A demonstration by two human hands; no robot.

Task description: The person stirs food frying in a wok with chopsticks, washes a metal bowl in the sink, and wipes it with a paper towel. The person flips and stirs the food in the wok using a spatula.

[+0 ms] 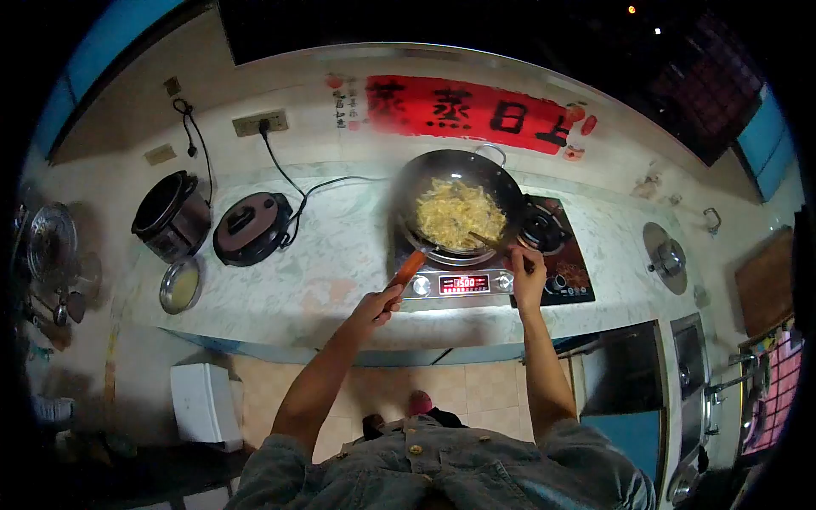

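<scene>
A dark wok (503,181) stands on a silver-fronted induction cooker (432,291), whose red display reads 1500. Yellowish, shredded-looking food (455,212) covers the wok's bottom. My left hand (376,308) is closed around the wok's orange-brown wooden handle (410,267). Near the wok's right front rim, my right hand (528,274) grips a spatula (486,241). The spatula's far end reaches into the food, so its full shape is hidden.
A black gas burner hob (544,229) adjoins the cooker on the right. To the left are a round appliance lid (252,228), a dark cooker pot (172,216) and a metal bowl (180,285). A power cord (340,179) runs behind. A lidded steel item (669,257) sits right.
</scene>
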